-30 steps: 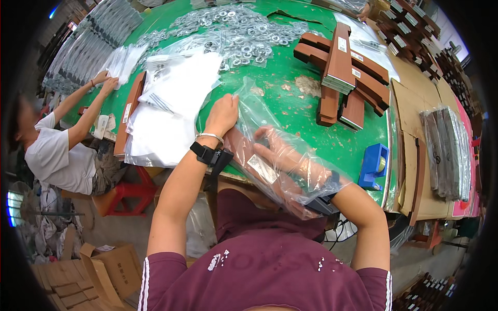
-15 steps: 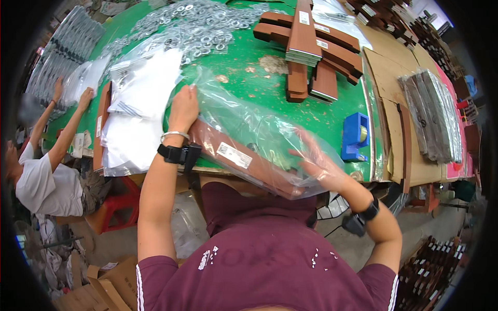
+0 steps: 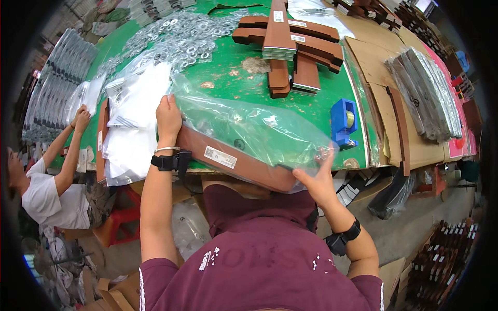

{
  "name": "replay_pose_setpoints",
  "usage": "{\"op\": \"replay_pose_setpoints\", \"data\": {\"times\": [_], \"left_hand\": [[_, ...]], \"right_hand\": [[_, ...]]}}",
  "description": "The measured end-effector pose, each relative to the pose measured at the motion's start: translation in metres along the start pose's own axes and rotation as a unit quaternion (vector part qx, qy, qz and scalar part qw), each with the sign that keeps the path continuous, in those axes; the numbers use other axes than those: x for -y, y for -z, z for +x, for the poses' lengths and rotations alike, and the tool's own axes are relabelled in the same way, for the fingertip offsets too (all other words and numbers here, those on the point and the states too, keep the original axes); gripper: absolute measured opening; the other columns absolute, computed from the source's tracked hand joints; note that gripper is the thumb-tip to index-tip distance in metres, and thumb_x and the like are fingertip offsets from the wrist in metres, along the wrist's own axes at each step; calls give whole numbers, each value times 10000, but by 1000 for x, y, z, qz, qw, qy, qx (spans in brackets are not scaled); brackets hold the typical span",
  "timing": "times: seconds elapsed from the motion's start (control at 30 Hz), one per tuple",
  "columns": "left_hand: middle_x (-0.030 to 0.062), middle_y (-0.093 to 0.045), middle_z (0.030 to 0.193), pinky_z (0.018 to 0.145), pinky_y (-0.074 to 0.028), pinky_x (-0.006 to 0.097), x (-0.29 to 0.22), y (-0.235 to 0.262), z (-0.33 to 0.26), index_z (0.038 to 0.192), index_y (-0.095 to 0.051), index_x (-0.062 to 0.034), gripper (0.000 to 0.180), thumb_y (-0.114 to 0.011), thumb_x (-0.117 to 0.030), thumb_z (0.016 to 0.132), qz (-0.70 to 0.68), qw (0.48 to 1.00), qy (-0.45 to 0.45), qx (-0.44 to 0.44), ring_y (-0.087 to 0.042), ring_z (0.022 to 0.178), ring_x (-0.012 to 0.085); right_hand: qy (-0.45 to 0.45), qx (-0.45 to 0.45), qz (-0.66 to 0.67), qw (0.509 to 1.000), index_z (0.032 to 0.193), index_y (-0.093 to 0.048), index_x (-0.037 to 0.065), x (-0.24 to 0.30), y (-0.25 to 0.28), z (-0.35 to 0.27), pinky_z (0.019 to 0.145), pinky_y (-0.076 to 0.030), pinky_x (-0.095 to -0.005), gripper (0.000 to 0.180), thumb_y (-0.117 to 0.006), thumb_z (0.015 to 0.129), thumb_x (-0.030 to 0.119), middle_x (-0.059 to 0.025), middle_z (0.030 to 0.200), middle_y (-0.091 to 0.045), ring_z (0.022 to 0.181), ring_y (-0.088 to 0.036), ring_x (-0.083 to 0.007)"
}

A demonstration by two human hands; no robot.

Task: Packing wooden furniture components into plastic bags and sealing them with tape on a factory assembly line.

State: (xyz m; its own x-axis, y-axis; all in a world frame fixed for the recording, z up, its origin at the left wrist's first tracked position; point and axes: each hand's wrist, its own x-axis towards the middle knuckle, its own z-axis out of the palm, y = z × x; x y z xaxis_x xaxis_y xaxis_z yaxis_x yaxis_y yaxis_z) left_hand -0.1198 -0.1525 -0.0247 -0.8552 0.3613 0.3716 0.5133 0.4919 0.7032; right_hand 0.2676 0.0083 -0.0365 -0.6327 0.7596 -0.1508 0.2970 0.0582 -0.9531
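Observation:
A clear plastic bag (image 3: 259,124) with a brown wooden piece (image 3: 254,168) inside lies along the near edge of the green table. The piece carries a white label (image 3: 220,156) and has a dark part near its right end. My left hand (image 3: 168,122) is closed on the bag's left end, at the end of the wooden piece. My right hand (image 3: 319,181) grips the right end of the bag, its thumb on the near side and its fingers along the crumpled plastic.
White plastic bags (image 3: 136,103) lie left of my left hand. Stacked brown pieces (image 3: 280,36), a blue tape dispenser (image 3: 343,123) and metal rings in bags (image 3: 192,39) are on the table (image 3: 228,75). Wrapped bars (image 3: 425,98) lie on cardboard at right. Another person (image 3: 54,192) works at left.
My right hand's fingers, spread against the plastic before, have closed on the bag's right end. The bag lies flatter and more stretched out. The other person's hands have come together.

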Motion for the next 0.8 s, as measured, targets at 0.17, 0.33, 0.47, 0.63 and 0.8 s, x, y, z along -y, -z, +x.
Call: {"op": "replay_pose_setpoints", "data": {"times": [0.17, 0.33, 0.47, 0.63, 0.8], "left_hand": [[78, -511, 568, 503, -407, 323, 2, 14, -14, 780, -501, -5, 357, -434, -239, 1041, -85, 990, -46, -102, -503, 502, 167], [58, -499, 557, 502, -394, 312, 5, 18, -13, 763, -475, -14, 354, -436, -230, 1041, -110, 983, -50, -142, -475, 505, 156], [51, -517, 583, 514, -395, 299, 7, 19, -14, 769, -473, -20, 333, -449, -216, 1037, -168, 972, -28, -161, -472, 523, 134], [36, -577, 628, 542, -412, 270, 8, 16, -10, 786, -483, -39, 334, -432, -237, 1051, -231, 947, -53, -215, -496, 552, 116], [27, -595, 677, 612, -442, 253, 13, -1, -1, 849, -512, -39, 313, -508, -294, 1030, -315, 940, -14, -128, -536, 633, 112]], "right_hand": [[-98, 59, 78, 990, 1523, 35, -19, 9, -16, 18, 978, -432, -389, 1232, -855, 727, 283, -247, 1358, -421, 1151, -496, -300], [-181, 133, 201, 954, 1260, -547, -31, 24, -21, 24, 777, -464, -274, 481, -743, 859, 148, -75, 1001, -631, 873, -582, -136], [-52, 42, 301, 951, 1013, -636, -17, 31, -22, 21, 748, -451, -246, 170, -674, 911, 114, -55, 901, -651, 835, -583, -126], [134, -51, 169, 975, 973, -525, -11, 40, -30, 36, 766, -461, -272, 39, -506, 982, 22, -110, 928, -642, 826, -617, -153], [299, -215, -145, 918, 991, -500, -26, 1, -37, 95, 856, -462, -364, 57, -525, 950, 4, -142, 968, -581, 942, -599, -248]]}}
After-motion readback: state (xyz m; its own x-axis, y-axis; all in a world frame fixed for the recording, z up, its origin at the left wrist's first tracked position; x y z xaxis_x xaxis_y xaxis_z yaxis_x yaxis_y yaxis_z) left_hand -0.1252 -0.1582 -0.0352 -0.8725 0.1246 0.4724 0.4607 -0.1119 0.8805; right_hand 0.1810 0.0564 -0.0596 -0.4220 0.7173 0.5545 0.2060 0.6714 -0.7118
